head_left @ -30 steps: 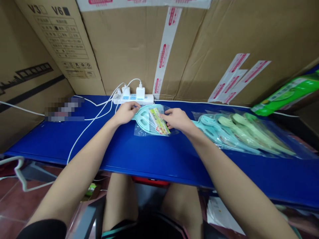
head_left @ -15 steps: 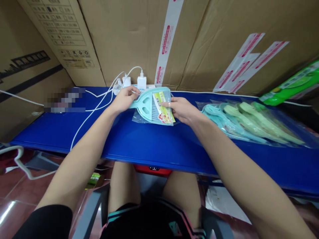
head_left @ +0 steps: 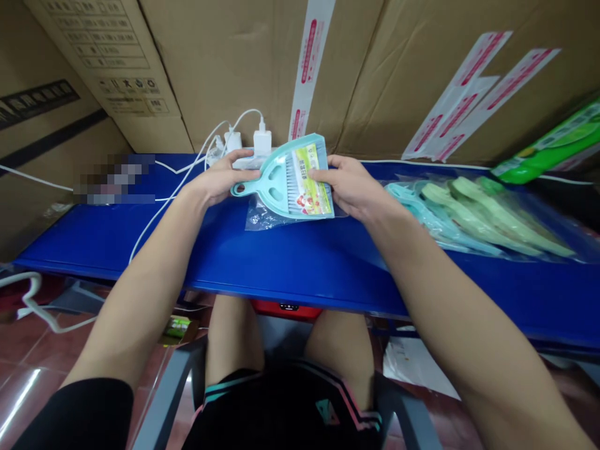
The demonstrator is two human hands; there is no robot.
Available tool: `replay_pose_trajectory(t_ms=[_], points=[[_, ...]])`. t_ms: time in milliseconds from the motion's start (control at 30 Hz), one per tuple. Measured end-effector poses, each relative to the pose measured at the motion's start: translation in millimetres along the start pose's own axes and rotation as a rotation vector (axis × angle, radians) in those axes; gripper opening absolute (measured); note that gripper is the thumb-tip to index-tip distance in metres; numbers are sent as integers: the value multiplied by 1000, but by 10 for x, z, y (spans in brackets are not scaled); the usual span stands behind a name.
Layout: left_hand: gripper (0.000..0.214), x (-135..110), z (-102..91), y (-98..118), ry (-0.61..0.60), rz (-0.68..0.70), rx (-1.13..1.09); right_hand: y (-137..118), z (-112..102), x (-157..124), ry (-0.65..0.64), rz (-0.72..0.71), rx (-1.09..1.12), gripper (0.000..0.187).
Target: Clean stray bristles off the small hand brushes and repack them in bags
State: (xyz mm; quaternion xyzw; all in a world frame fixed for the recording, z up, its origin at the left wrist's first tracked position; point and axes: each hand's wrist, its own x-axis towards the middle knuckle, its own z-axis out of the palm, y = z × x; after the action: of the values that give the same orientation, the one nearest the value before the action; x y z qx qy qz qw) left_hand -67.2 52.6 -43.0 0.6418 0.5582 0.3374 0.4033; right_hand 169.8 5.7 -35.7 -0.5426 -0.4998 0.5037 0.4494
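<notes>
A light-blue dustpan (head_left: 276,164) with a small brush (head_left: 293,187) nested in it is held just over the blue table, handle pointing left. My left hand (head_left: 220,178) pinches it by the handle end, thumb along the near side. At its wide edge, my right hand (head_left: 351,187) is closed, with the thumb pressing a yellow-green printed card (head_left: 310,178) against the brush bristles and the fingers behind the pan. A clear plastic bag (head_left: 265,215) lies beneath the pan on the table.
Bagged blue and pale-green dustpan sets (head_left: 487,215) lie at right, near a green package (head_left: 548,150). Behind are a power strip with white chargers (head_left: 262,142) and tall cardboard boxes (head_left: 225,62). White cables (head_left: 164,219) cross the left side of the blue table (head_left: 290,262).
The dustpan has been raised and tilted, and its handle hole now shows. My left hand has shifted left to the handle's end. The camera view has dipped slightly.
</notes>
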Motion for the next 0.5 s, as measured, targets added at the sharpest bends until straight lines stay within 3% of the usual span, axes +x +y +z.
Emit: replay_pose_trajectory(t_ms=[267,500], points=[[58,-30,-73,48,-30,-48,-88,-97,-197,-26,46,-94,28,16],[52,8,-245,-73,14,10,43,-251,-381,-117,179,-113,84,13]])
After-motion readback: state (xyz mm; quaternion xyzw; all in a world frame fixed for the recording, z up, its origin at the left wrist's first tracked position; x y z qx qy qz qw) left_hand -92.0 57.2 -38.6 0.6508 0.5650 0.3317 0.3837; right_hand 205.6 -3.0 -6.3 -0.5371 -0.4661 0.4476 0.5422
